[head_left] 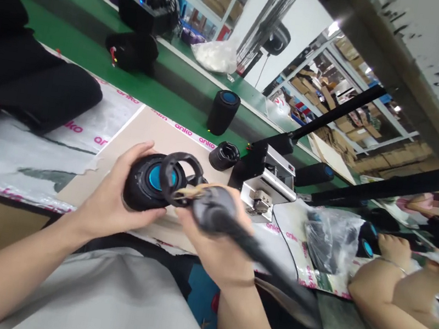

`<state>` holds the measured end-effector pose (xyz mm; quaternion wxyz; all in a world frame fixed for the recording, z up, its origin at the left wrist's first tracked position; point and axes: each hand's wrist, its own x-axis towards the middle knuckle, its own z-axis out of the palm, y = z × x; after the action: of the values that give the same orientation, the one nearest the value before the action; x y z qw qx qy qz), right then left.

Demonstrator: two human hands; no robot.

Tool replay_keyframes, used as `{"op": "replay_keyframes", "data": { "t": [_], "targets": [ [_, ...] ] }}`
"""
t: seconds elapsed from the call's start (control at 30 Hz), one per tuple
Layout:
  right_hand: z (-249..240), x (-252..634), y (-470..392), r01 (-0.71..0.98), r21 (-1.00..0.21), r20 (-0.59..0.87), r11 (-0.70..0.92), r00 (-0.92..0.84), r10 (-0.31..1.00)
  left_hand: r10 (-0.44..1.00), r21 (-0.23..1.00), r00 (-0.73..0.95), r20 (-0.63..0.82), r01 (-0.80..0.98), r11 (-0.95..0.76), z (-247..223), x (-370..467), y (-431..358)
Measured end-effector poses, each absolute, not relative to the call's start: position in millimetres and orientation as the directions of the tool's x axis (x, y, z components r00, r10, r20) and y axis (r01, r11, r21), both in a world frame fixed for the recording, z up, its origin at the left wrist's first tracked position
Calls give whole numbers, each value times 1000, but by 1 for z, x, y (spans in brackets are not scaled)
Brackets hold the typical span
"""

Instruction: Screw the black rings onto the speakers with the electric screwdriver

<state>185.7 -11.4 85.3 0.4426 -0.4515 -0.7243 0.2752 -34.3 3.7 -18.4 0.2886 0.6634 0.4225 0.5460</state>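
On the left, my left hand (115,192) is wrapped round a black cylindrical speaker (139,181) with a blue disc on its upper end. My right hand (218,248) closes round a thick black tool (216,208), whose long rear part is smeared by motion. A black ring-shaped part (166,175) reaches from the tool's front over the speaker's edge; I cannot tell whether it belongs to the tool or touches the speaker. Beyond my hands, a short black hollow cylinder (224,156) lies on the brown board (123,143).
A silver and black bench machine (270,183) stands right of my hands. Another black speaker (223,112) stands on the green surface (182,86) behind. To the right, a co-worker's hands (395,251) are near a clear plastic bag (333,238). Black fabric (48,87) lies left.
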Motion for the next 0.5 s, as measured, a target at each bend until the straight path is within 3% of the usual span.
{"op": "replay_keyframes", "data": {
  "t": [0.17, 0.27, 0.4, 0.5],
  "targets": [
    [95, 205, -12, 229, -880, 453, 416, 144, 880, 859, 819, 16, 511, 293, -493, -17, -41, 2],
    [91, 221, -19, 226, -914, 384, 336, 222, 896, 832, 804, 84, 549, 218, -553, -16, -60, 13],
    [79, 241, -31, 114, -964, 263, 238, 313, 913, 714, 710, 297, 633, 145, -689, -11, -85, 34],
    [69, 250, -38, 89, -984, 176, 155, 318, 932, 657, 611, 223, 720, 246, -753, -11, -80, 39]
  ]
}}
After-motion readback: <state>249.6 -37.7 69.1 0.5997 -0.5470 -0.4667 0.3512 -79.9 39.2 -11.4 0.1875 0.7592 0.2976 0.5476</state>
